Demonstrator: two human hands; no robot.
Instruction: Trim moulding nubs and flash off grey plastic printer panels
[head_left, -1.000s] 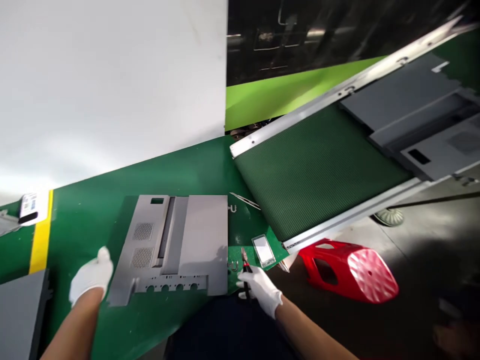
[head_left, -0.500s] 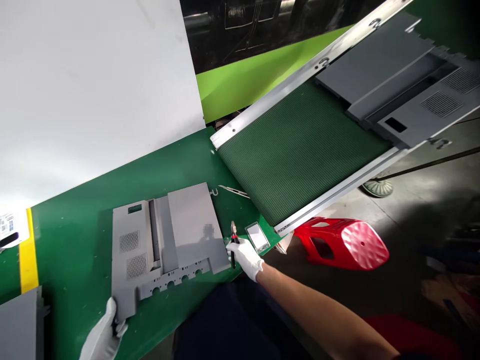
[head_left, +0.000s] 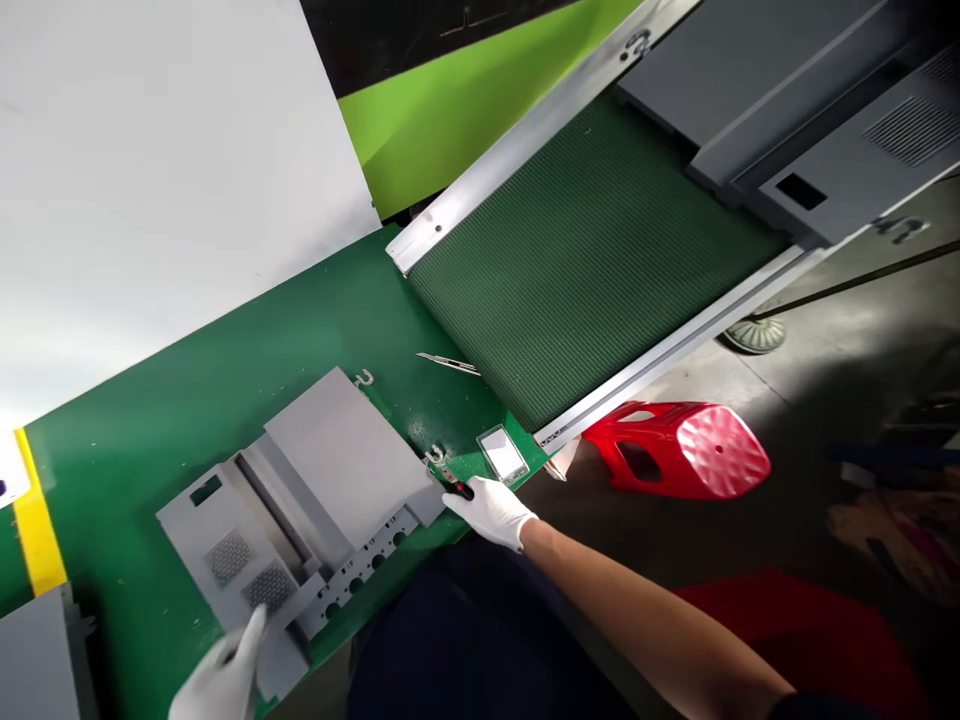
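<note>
A grey plastic panel (head_left: 341,455) with two vent grilles lies turned at an angle on the green table. My left hand (head_left: 225,672), in a white glove, grips its near left corner, thumb on top and the other fingers largely hidden. Two small hook-shaped plastic bits stick out along the panel's right edge: an upper hook (head_left: 364,378) and a lower hook (head_left: 434,454). My gloved right hand (head_left: 491,512) is closed around red-and-black cutting pliers (head_left: 459,486). Their jaws point at the lower hook; whether they touch it, I cannot tell.
A craft knife (head_left: 448,363) and a small framed white rectangle (head_left: 502,453) lie near the conveyor belt (head_left: 592,270), which carries another grey panel (head_left: 757,80). Below stands a red stool (head_left: 675,450). Another grey part (head_left: 37,655) sits at lower left, by yellow tape (head_left: 37,540).
The panel has turned counterclockwise, with its right edge now angled toward my right hand. The pliers have tipped from upright toward the lower hook. The view has shifted slightly.
</note>
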